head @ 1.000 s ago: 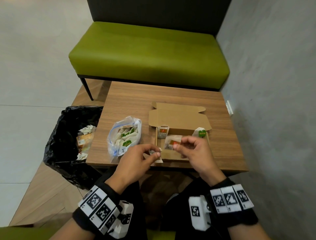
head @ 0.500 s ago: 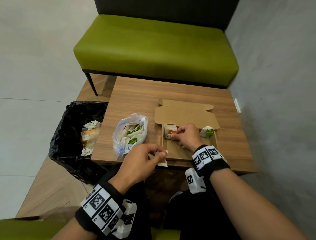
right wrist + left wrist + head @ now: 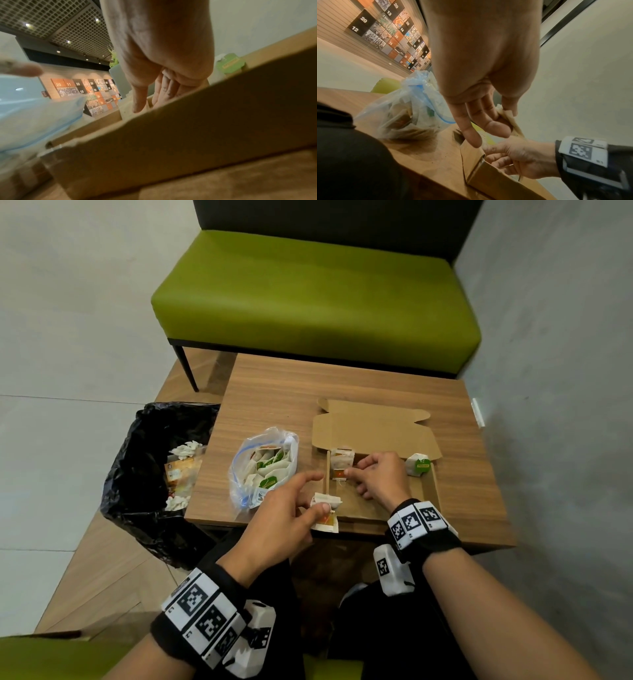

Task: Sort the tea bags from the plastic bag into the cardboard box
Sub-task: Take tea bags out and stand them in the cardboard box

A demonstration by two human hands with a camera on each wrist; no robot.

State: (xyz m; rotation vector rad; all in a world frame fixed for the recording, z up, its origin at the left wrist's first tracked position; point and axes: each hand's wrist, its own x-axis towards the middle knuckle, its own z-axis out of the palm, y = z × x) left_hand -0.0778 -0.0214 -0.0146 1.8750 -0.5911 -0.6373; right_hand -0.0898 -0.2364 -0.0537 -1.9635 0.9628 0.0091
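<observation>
The open cardboard box lies on the table's near right part, lid folded back. Orange-tagged tea bags stand in its far left corner, and a green-tagged tea bag sits in the far right corner. My right hand reaches into the box, thumb tip touching the orange tag, fingers loose. At the box's near left corner my left hand pinches a white tea bag with an orange tag between thumb and fingers. The clear plastic bag, still holding several tea bags, lies left of the box.
A bin with a black liner holding wrappers stands at the wooden table's left edge. Behind the table is a green bench, and a grey wall runs along the right. The box's near wall fills the right wrist view.
My right hand carried an orange-tagged tea bag from the box's near edge to its far left corner and stays there. The left hand kept its piece near the table's front edge.
</observation>
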